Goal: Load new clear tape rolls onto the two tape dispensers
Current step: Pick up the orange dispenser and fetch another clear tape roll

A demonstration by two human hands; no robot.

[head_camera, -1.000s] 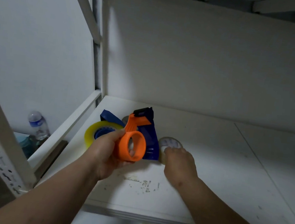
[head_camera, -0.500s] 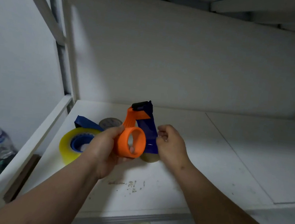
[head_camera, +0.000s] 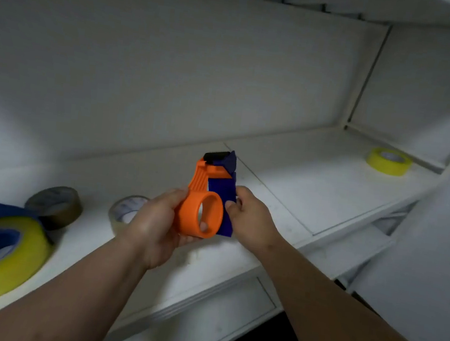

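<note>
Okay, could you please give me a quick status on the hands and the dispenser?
Left hand gripping orange-and-blue plastic tape dispenser. Right hand pinching its blue side. Orange spool empty. Nothing obstructing.

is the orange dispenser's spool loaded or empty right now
Empty. The orange dispenser, held by the left hand, shows a bare orange spool ring with no tape around it. The clear tape roll lies on the shelf.

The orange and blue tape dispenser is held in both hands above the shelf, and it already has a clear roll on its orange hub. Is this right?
Not quite. In the head view the left hand and right hand hold the tape dispenser above the shelf, but its orange hub is bare. The clear roll lies on the shelf.
</note>
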